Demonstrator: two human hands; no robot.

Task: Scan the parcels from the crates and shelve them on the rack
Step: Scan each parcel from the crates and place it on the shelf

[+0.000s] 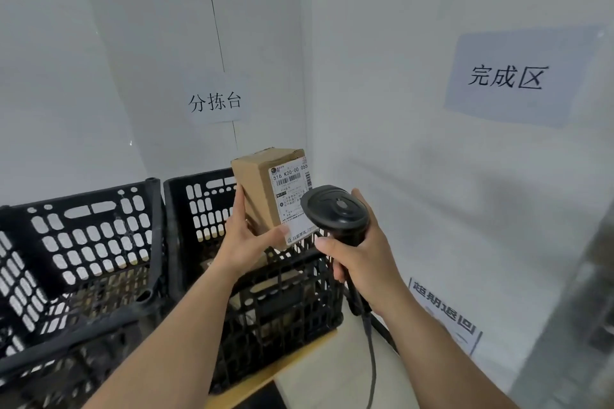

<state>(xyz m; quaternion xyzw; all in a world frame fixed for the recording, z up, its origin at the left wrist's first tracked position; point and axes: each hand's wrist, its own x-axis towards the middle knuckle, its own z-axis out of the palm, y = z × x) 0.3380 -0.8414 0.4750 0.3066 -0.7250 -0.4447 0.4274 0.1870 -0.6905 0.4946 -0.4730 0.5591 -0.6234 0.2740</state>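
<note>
At frame centre, left hand (244, 239) grips upright parcel (265, 189), label facing scanner (335, 209) clasped in right hand (362, 256), lower right.

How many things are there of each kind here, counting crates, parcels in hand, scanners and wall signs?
Black crates: 2, left crate and right crate
Cardboard parcel held in the left hand: 1
Barcode scanner held in the right hand: 1
Paper signs on the walls: 3
Total: 7
</note>
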